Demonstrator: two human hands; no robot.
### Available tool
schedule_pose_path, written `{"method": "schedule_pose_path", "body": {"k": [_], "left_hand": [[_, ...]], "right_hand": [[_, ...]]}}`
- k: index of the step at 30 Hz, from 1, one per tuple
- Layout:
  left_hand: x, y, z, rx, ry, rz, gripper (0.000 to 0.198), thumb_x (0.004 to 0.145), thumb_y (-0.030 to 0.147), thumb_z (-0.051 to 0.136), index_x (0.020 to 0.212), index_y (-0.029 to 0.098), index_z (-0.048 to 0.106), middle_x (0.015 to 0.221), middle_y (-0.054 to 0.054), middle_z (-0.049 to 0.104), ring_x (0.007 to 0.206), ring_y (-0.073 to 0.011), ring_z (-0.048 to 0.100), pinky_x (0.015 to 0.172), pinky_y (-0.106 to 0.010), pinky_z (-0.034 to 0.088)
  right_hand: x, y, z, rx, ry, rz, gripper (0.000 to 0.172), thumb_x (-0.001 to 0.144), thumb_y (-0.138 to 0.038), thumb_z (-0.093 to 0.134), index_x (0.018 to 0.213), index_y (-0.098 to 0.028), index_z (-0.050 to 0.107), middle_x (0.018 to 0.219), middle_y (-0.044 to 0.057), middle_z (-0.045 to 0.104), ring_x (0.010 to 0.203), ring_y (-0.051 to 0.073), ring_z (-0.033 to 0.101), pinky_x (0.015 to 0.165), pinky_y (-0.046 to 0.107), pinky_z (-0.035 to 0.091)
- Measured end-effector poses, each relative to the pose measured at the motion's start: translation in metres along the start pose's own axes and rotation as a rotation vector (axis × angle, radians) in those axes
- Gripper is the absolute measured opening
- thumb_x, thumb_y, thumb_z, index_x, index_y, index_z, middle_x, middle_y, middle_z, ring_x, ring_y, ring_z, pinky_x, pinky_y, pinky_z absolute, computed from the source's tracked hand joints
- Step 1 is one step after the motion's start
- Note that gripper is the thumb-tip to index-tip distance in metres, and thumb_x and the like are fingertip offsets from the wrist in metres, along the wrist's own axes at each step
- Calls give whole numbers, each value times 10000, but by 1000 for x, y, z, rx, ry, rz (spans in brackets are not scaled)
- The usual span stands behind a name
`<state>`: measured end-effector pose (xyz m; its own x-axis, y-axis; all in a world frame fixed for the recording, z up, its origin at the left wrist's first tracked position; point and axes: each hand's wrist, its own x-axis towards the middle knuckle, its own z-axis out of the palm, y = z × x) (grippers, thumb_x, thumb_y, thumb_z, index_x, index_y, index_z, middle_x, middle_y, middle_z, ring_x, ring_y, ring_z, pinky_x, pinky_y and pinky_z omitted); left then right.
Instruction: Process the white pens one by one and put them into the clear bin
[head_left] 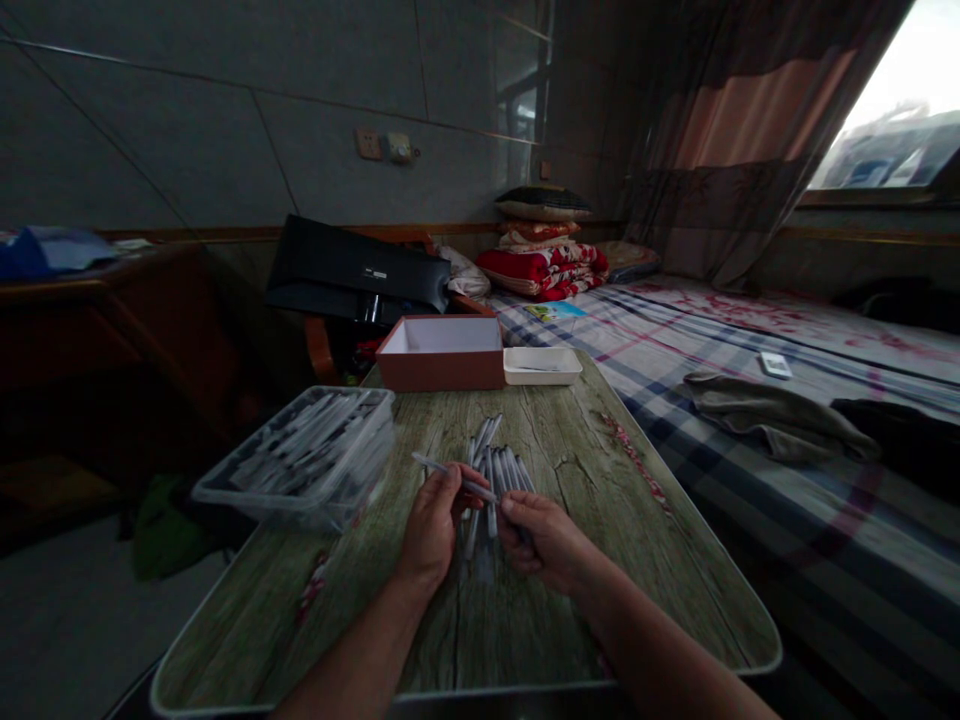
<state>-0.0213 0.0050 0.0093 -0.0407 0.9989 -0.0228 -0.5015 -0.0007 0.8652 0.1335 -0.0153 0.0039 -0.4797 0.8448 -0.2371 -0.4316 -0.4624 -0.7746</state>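
Observation:
Between my hands is a slim, pale pen (474, 487), slanting down to the right above the table. My left hand (433, 520) is closed around its middle, with the thumb on top. At its right end, my right hand (541, 535) is closed in a pinch, with thumb and forefinger at the tip. Whether a cap sits in that pinch is too small to tell. Several similar pens (510, 468) lie in a loose pile just beyond and under my hands. To the left, a clear plastic box (352, 500) is full of more such pens.
At the table's (675, 600) far edge stand an open brown box (442, 372) and a shallow white tray (544, 376) with something thin in it. A bed (637, 350) with a plaid sheet runs along the right. A black monitor (352, 265) leans behind the table.

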Motion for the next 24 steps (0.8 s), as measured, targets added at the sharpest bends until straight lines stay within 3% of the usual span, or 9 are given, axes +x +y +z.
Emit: {"method": "schedule_pose_path", "body": {"k": [4, 7, 11, 13, 16, 19, 21, 24], "left_hand": [[13, 5, -8, -380, 157, -157, 233, 893, 218, 484, 758, 128, 650, 699, -58, 695, 623, -141, 657, 607, -268, 548], [20, 12, -12, -611, 251, -262, 319, 928, 165, 384, 749, 104, 640, 695, -74, 678, 575, -104, 628, 568, -226, 541], [21, 13, -14, -784, 236, -373, 325, 921, 122, 351, 756, 87, 629, 713, -83, 649, 538, -62, 573, 516, -166, 508], [19, 11, -14, -773, 183, -393, 264, 878, 80, 385, 778, 92, 629, 730, -78, 645, 513, -54, 539, 440, -139, 451], [11, 9, -11, -625, 22, -420, 212, 773, 28, 461, 859, 99, 640, 815, -95, 658, 519, -70, 521, 367, -142, 365], [1, 8, -4, -439, -146, -396, 258, 738, 42, 549, 967, 112, 644, 985, -123, 658, 622, -100, 563, 442, -181, 432], [-3, 6, -1, -351, -174, -367, 189, 764, 104, 610, 948, 122, 646, 1015, -114, 650, 665, -108, 574, 474, -188, 452], [0, 1, 0, -329, -131, -351, 77, 807, 209, 630, 817, 133, 626, 854, -68, 641, 648, -109, 565, 457, -179, 438]], "right_hand": [[-1, 0, -7, 65, -249, 46, 206, 699, -259, 627, 600, -172, 469, 448, -68, 412, 327, 34, 240, 309, 149, 142], [-4, 1, -12, 73, -498, 132, 177, 651, -226, 597, 531, -157, 486, 427, -49, 408, 323, 44, 262, 294, 157, 169], [-7, 3, -14, 83, -634, 138, 170, 640, -236, 625, 543, -139, 525, 447, -42, 414, 350, 52, 301, 312, 162, 211], [-7, 2, -13, 101, -630, 123, 195, 660, -248, 646, 562, -149, 510, 455, -52, 402, 357, 50, 295, 320, 160, 211], [-7, -2, -9, 126, -511, 75, 229, 710, -258, 664, 615, -171, 475, 473, -72, 380, 359, 39, 247, 327, 152, 180], [-6, -5, -5, 97, -356, 45, 230, 752, -272, 667, 671, -178, 473, 489, -85, 363, 365, 29, 201, 334, 149, 137], [-6, -5, -1, 40, -287, 55, 226, 756, -282, 676, 700, -177, 485, 490, -91, 353, 370, 28, 194, 340, 154, 118], [-7, -5, 4, -36, -228, 54, 234, 752, -321, 685, 750, -177, 500, 494, -93, 364, 378, 30, 210, 349, 160, 120]]}}
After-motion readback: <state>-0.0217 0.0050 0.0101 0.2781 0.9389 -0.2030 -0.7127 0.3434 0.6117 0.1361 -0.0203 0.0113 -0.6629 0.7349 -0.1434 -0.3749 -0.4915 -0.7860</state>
